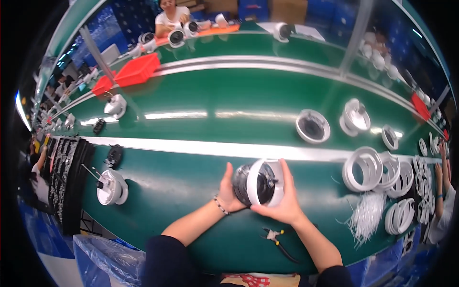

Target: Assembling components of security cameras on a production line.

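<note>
Over the middle of the near bench, my left hand (229, 192) cups a round black part (241, 184) from its left side, thumb pointing up. My right hand (287, 203) grips a white ring-shaped housing (252, 184), its fingers wrapped round the far right side. The two pieces are against each other, the ring standing on edge around or in front of the black part; how far they are joined I cannot tell. Below my hands lies a pair of pliers (272, 235) with dark, yellow-marked handles.
A white camera-like unit with wires (111, 187) and a black part (114, 156) are at left. White rings (362, 169) and a bundle of white ties (367, 217) lie at right. More white units (355, 117) sit on the green belt (215, 95). A person (171, 19) works across it.
</note>
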Demonstrator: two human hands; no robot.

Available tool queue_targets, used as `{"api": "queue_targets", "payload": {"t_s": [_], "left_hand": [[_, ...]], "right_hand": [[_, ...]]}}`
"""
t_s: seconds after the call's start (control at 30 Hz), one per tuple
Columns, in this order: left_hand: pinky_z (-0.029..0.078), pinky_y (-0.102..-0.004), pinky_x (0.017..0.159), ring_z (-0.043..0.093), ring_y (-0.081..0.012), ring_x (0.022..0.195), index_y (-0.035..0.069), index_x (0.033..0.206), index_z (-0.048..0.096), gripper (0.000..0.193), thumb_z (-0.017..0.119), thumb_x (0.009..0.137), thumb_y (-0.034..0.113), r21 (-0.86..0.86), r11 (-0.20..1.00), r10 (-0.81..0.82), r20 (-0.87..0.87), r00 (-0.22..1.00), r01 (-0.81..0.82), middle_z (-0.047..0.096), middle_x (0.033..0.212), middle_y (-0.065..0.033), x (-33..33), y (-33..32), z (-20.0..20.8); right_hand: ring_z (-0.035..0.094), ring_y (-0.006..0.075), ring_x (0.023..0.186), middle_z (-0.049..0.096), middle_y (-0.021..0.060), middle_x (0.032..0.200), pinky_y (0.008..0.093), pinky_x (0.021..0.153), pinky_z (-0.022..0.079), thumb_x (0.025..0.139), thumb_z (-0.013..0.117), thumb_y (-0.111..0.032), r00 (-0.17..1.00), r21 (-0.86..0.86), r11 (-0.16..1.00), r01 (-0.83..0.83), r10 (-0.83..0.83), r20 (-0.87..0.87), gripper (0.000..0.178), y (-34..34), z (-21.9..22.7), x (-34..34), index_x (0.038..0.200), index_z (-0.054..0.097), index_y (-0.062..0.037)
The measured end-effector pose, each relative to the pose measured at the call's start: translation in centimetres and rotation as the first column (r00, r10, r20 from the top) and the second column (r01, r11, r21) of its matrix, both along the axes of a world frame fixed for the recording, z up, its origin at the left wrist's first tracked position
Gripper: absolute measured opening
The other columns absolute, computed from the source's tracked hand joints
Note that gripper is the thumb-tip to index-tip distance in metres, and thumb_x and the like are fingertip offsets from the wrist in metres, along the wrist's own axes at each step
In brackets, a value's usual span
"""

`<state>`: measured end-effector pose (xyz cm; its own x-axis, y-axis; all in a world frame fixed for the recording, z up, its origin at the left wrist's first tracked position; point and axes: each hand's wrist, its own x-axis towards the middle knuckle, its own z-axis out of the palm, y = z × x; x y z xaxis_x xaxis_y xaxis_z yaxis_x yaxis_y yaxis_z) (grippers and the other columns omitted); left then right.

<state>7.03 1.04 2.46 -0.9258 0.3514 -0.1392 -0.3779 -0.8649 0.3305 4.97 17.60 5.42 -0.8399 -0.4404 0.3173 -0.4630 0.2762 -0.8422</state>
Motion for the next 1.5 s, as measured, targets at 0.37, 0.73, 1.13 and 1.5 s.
{"api": "queue_targets", "payload": {"t_s": [0.37,0.73,1.13,1.5], "left_hand": [[0.035,-0.0559,0.093,0.043,-0.0388,0.112,0.007,0.127,0.037,0.074,0.03,0.081,0.064,0.02,1.0,-0.003,0.08,0.997,0.001,0.043,0.124,-0.02,-0.6,-0.4,1.2],[0.039,-0.0398,0.094,0.048,-0.026,0.109,0.003,0.124,0.039,0.07,0.023,0.085,0.06,-0.138,0.988,0.059,-0.038,0.998,-0.064,0.048,0.118,-0.0145,-0.4,0.0,-0.5],[0.039,-0.0419,0.094,0.047,-0.0263,0.11,0.007,0.128,0.037,0.072,0.025,0.083,0.063,-0.059,0.994,-0.092,0.041,0.995,0.095,0.046,0.122,-0.0126,-0.5,-0.3,0.0],[0.039,-0.0419,0.093,0.049,-0.028,0.108,0.004,0.125,0.039,0.071,0.029,0.083,0.061,-0.075,0.993,-0.089,0.055,0.994,0.093,0.048,0.118,-0.0161,-0.6,-0.4,0.5]], "right_hand": [[0.035,0.0301,0.119,0.032,0.0215,0.128,0.0391,0.097,0.031,0.048,0.083,-0.027,1.0,-0.003,1.0,0.011,-0.012,-0.007,0.116,-0.6,0.7,-0.5,0.134,0.012,0.0031],[0.021,0.0412,0.123,0.016,0.0276,0.135,0.0468,0.101,0.022,0.048,0.081,-0.04,0.994,0.199,0.98,0.011,0.012,-0.111,0.119,-1.6,0.6,0.1,0.133,0.011,0.005],[0.02,0.0408,0.125,0.017,0.0265,0.136,0.0463,0.101,0.022,0.047,0.081,-0.039,0.952,0.283,0.934,-0.218,0.268,-0.151,0.117,-0.4,1.7,-1.1,0.134,0.014,0.0028],[0.025,0.0367,0.124,0.021,0.0265,0.134,0.0425,0.1,0.025,0.048,0.082,-0.035,0.994,0.183,0.977,-0.11,0.105,0.037,0.118,-0.3,1.1,-0.5,0.133,0.012,0.0056]]}}
